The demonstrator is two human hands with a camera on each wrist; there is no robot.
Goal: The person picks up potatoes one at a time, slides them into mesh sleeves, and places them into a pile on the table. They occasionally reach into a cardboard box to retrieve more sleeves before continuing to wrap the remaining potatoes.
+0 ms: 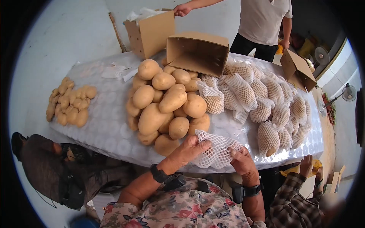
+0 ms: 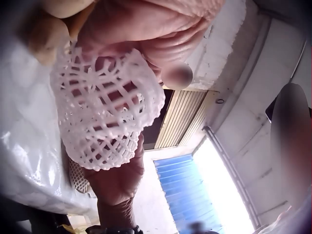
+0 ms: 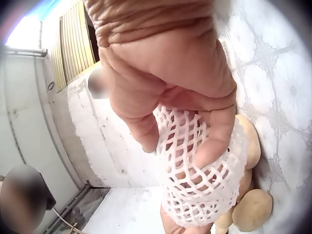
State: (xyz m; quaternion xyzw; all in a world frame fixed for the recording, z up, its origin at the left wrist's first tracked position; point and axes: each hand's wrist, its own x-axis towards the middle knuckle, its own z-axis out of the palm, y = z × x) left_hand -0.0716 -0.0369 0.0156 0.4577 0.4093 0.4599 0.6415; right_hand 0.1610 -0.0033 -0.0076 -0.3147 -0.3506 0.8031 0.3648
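A white foam mesh sleeve point(image 1: 216, 149) is stretched between both hands over the table's front edge. My left hand point(image 1: 189, 151) pinches one end of it between thumb and fingers. At the other end, my right hand point(image 1: 243, 161) grips the mesh, and in the right wrist view its thumb and fingers point(image 3: 214, 141) close on the sleeve's edge. Hands and light show through the holes of the sleeve point(image 2: 105, 112) in the left wrist view. Just beyond my left hand rises a heap of large bare potatoes point(image 1: 152, 118). Potatoes in mesh sleeves point(image 1: 268, 136) lie beyond my right hand.
Smaller potatoes point(image 1: 72, 102) lie on the left of the covered table point(image 1: 110, 131). A cardboard box point(image 1: 197, 53) lies on its side behind the heap. A standing person point(image 1: 262, 22) touches another box point(image 1: 157, 32). People sit at both sides, one in a plaid shirt point(image 1: 292, 201).
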